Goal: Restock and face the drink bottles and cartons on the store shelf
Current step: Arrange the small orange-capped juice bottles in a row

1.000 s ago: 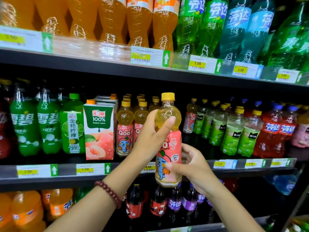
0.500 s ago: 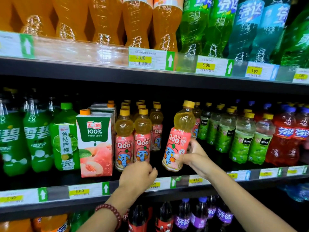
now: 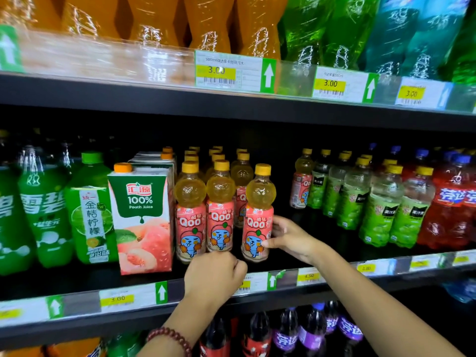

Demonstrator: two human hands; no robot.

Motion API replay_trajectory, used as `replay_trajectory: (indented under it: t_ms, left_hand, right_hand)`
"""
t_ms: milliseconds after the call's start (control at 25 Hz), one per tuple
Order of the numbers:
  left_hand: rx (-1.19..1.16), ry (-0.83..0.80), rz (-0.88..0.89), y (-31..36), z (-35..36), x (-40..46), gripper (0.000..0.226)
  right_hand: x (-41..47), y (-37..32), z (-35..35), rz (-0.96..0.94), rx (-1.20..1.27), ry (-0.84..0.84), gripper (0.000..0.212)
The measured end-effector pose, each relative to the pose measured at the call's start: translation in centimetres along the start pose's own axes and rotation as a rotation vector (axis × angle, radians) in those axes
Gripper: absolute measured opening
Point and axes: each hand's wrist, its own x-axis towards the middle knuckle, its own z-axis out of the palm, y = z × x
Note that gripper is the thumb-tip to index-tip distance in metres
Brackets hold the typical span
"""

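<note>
The Qoo bottle (image 3: 258,215) stands upright on the shelf (image 3: 322,256), just left of the right hand (image 3: 291,237), whose thumb and fingers pinch its label. The left hand (image 3: 215,275), loosely curled and seemingly holding nothing, sits below and left of it, the farther one.

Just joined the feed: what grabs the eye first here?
The right hand holding a peach drink bottle upright at the middle shelf's front, beside two matching bottles. The left hand is curled at the shelf edge below them. A peach juice carton stands left.
</note>
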Motion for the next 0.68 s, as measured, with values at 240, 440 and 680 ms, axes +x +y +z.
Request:
replay_trajectory:
  t_ms: [240, 440, 680]
  left_hand:
    - [0.001, 0.008, 0.009, 0.1, -0.1, -0.1, 0.037]
    - [-0.014, 0.018, 0.003, 0.1, -0.1, -0.2, 0.042]
    - [-0.001, 0.026, 0.023, 0.0, 0.1, -0.1, 0.043]
  right_hand:
    - [-0.2, -0.5, 1.3, -0.05, -0.085, 0.255, 0.06]
    - [1.7, -0.4, 3.4, -0.032, -0.472, 0.471, 0.055]
    - [4.9, -0.3, 3.8, -0.029, -0.554, 0.454, 0.044]
